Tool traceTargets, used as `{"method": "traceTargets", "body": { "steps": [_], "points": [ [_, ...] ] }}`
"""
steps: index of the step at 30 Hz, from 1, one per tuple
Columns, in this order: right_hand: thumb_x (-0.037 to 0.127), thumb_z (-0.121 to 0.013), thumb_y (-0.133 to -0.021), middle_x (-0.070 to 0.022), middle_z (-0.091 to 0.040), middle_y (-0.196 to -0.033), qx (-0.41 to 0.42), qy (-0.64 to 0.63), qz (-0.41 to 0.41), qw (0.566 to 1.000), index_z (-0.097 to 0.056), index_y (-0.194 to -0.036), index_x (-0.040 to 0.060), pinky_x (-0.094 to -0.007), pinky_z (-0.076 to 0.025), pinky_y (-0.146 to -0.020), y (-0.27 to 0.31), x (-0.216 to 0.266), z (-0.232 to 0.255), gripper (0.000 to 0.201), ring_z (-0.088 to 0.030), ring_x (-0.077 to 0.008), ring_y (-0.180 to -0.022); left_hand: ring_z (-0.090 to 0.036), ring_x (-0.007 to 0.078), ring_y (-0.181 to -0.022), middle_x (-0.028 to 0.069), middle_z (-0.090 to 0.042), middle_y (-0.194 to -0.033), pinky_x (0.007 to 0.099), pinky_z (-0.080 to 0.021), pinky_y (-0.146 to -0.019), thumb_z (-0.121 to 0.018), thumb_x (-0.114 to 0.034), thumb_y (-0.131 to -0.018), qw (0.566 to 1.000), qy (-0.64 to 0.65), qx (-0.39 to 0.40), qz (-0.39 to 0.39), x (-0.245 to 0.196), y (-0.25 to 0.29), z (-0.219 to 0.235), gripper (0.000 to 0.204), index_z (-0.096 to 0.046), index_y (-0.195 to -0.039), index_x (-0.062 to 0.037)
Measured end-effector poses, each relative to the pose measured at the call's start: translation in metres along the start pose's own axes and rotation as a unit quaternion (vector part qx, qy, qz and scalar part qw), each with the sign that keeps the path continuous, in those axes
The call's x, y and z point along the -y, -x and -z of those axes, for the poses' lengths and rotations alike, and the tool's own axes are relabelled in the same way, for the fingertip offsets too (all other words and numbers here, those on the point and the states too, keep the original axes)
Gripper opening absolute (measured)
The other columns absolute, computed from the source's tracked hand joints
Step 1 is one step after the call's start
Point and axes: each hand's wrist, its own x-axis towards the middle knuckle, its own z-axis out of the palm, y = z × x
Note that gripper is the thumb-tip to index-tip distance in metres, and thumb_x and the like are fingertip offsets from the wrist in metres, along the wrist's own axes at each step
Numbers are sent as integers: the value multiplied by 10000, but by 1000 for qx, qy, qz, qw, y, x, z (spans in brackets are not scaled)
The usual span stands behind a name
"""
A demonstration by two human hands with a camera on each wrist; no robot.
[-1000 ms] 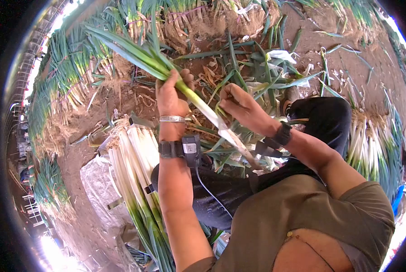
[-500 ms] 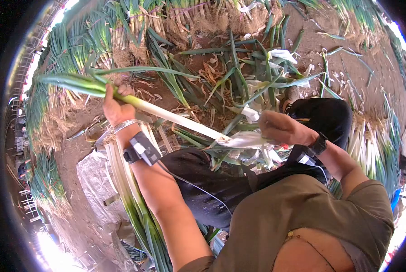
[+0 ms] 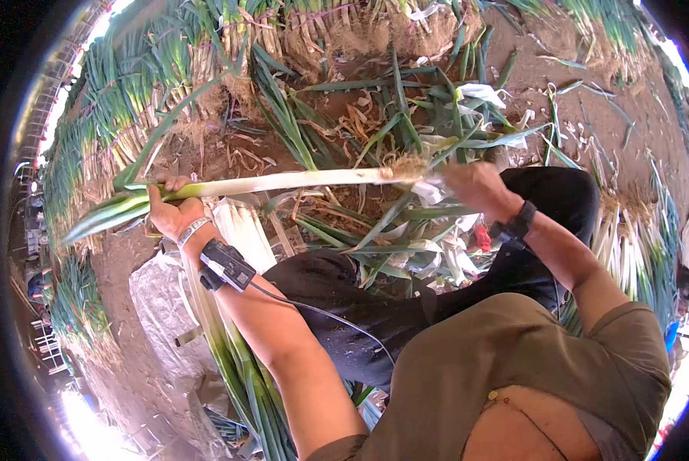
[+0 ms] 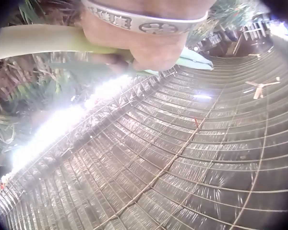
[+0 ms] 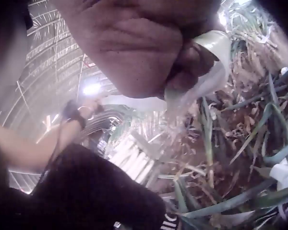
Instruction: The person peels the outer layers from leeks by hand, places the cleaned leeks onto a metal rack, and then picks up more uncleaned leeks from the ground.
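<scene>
A long leek (image 3: 283,181) lies almost level across the head view, its white shank toward the right and its green leaves toward the left. My left hand (image 3: 177,213) grips it where white turns to green. Bushy roots (image 3: 410,167) show at the other end, beside my right hand (image 3: 479,188), which is curled and slightly blurred. In the right wrist view, the right fingers hold a pale, peeled outer leaf (image 5: 216,52) close to the root end. The left wrist view shows the pale shank (image 4: 38,40) running out of the left fist.
Trimmed white leeks (image 3: 225,338) are stacked by my left knee, near a whitish sack (image 3: 160,307). Stripped leaves (image 3: 436,146) litter the soil ahead. Bundled, rooted leeks (image 3: 167,77) line the back and left; another pile (image 3: 629,246) lies at the right.
My left hand has moved left with the leek, which has swung from slanting to nearly level. My right hand has moved right, and the outer layer has come off the root end, baring the roots.
</scene>
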Motion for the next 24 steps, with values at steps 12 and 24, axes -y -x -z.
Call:
{"method": "traceTargets", "body": {
  "steps": [12, 24],
  "points": [
    [328, -612, -843, -149, -611, -1077, 41, -108, -90, 989, -545, -1102, 83, -459, -489, -566, -54, -11, 7, 362, -625, -335, -904, -385, 154, -604, 41, -445, -725, 301, -370, -583, -547, -123, -906, 989, -47, -57, -126, -1, 16, -24, 125, -476, -823, -61],
    [441, -623, -827, -93, -627, -664, 9, -115, -130, 985, -635, -820, 93, -423, -454, -502, -88, 79, -42, 348, -608, -289, -561, -428, 146, -584, 55, -506, -740, 280, -374, -541, -577, -110, -860, 987, -48, -80, -127, 5, 7, -10, 108, -503, -915, -55]
  ]
}}
